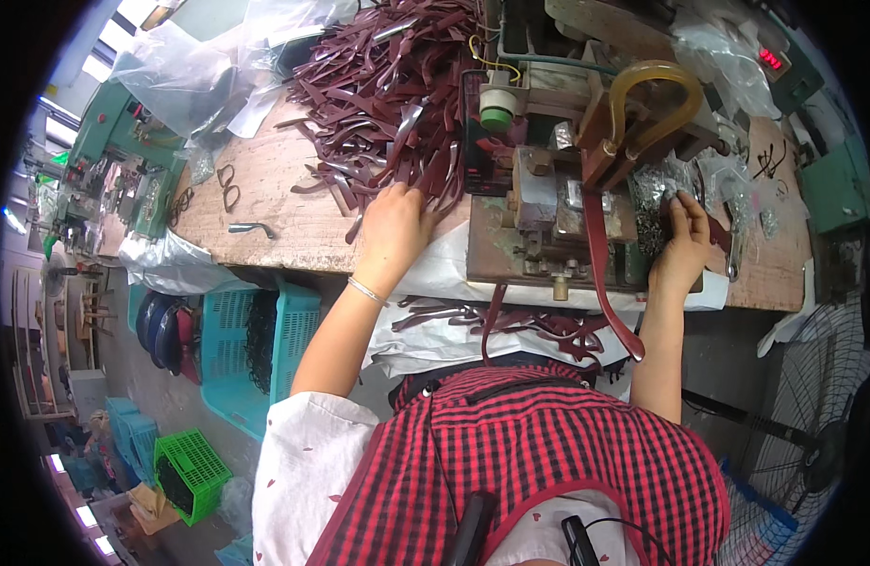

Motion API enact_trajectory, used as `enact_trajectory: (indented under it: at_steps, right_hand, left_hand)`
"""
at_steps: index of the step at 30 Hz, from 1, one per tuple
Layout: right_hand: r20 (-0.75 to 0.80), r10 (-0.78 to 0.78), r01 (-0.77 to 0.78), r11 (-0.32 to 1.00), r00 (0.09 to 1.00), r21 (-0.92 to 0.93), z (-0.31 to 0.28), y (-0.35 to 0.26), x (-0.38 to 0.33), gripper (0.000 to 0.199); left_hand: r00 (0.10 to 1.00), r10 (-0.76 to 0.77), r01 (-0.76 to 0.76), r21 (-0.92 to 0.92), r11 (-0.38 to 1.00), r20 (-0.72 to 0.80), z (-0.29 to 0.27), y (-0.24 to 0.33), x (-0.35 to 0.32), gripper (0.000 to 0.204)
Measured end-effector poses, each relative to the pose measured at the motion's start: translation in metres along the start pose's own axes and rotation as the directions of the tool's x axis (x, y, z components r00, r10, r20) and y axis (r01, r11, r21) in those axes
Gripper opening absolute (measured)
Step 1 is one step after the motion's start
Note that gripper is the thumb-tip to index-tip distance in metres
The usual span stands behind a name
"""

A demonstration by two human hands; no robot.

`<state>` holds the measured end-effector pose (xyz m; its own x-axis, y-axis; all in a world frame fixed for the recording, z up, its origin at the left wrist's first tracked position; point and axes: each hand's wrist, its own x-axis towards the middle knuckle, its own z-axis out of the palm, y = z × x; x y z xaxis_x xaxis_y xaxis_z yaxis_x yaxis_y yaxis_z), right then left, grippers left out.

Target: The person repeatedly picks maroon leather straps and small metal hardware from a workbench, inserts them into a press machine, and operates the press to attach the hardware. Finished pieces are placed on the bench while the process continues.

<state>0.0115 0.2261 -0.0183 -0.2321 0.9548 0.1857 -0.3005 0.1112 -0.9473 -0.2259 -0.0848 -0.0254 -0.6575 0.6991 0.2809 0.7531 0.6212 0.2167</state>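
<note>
A big heap of maroon straps [383, 104], some with a shiny surface, covers the far middle of the table. At its near edge my left hand [397, 224] has its fingers curled on the straps, with the fingertips partly hidden. A bench press [525, 231] with a metal block stands to the right. One maroon strap [600, 274] hangs from the press and bends toward me, touched by neither hand. My right hand [682, 243] is beside small shiny metal pieces [650, 212] at the right of the press. Its fingers are bent together; anything in them is too small to make out.
Scissors [228, 189] and a bent metal piece [252, 229] lie on the table's left. More maroon straps [539, 330] rest on white sheeting below the table edge. Turquoise crates [237, 340] stand on the floor at left; a wire fan guard [803, 377] is at right.
</note>
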Motion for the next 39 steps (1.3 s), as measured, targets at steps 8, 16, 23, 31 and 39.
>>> enact_trajectory:
  at_steps: [8, 16, 23, 31, 39]
  right_hand:
    - [0.101, -0.032, 0.040, 0.996, 0.994, -0.086, 0.000, -0.021, -0.002, 0.017]
    - [0.104, -0.143, 0.170, 0.925, 0.984, -0.340, -0.017, -0.014, -0.012, 0.015]
    - [-0.007, -0.252, 0.206, 0.807, 0.968, -0.553, -0.117, -0.025, -0.027, 0.015]
    - [0.469, -0.117, 0.322, 0.864, 0.876, -0.386, 0.007, -0.102, -0.044, 0.020]
    - [0.375, 0.017, 0.001, 0.999, 0.927, -0.048, 0.080, -0.081, -0.059, 0.034]
  left_hand:
    - [0.991, -0.029, 0.004, -0.184, 0.983, -0.133, -0.100, -0.014, 0.046, 0.014]
    - [0.996, -0.028, 0.054, 0.306, 0.951, -0.088, 0.026, 0.015, -0.003, 0.011]
    - [0.968, -0.235, 0.241, -0.052, 0.969, 0.091, -0.042, -0.017, -0.014, 0.022]
    - [0.961, -0.162, 0.266, -0.909, 0.321, 0.224, -0.100, 0.000, 0.005, 0.030]
    - [0.905, -0.407, 0.066, -0.906, 0.419, -0.123, -0.056, 0.043, 0.007, 0.018]
